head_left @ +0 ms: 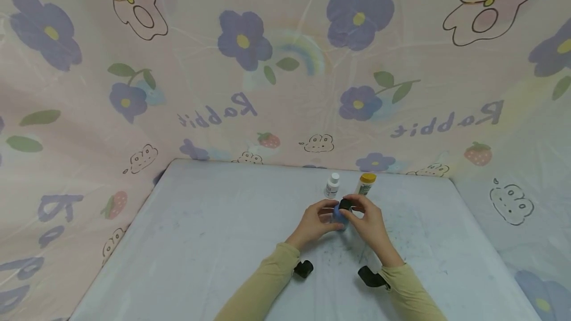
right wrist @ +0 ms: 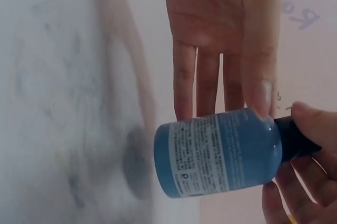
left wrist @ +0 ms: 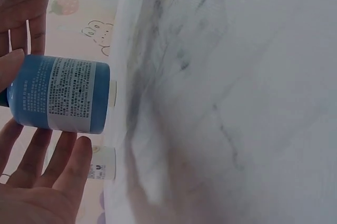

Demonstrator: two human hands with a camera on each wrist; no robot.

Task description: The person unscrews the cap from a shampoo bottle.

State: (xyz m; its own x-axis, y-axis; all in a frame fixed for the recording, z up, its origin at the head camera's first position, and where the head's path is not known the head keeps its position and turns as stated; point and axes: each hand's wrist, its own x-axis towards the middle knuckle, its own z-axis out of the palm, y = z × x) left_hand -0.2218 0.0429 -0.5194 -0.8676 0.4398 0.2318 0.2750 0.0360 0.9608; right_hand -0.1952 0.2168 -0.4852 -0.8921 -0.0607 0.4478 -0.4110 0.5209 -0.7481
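Note:
A blue bottle (head_left: 337, 214) with a white printed label and a black cap (head_left: 345, 204) is between the two hands. My left hand (head_left: 314, 223) holds the bottle's body from the left, its fingers along the side. My right hand (head_left: 369, 218) pinches the black cap between thumb and fingers. In the left wrist view the blue bottle (left wrist: 66, 95) shows its label towards the camera, its base apparently just above the table. The right wrist view shows the left thumb (right wrist: 259, 97) against the bottle's shoulder and the right thumb (right wrist: 316, 126) on the cap.
Behind the hands stand a small white bottle (head_left: 332, 188) and a white bottle with a yellow cap (head_left: 366, 182). A white cloth covers the table (head_left: 214, 232). Patterned curtains (head_left: 294, 98) hang along the back and sides. Black devices (head_left: 372, 277) sit at both wrists.

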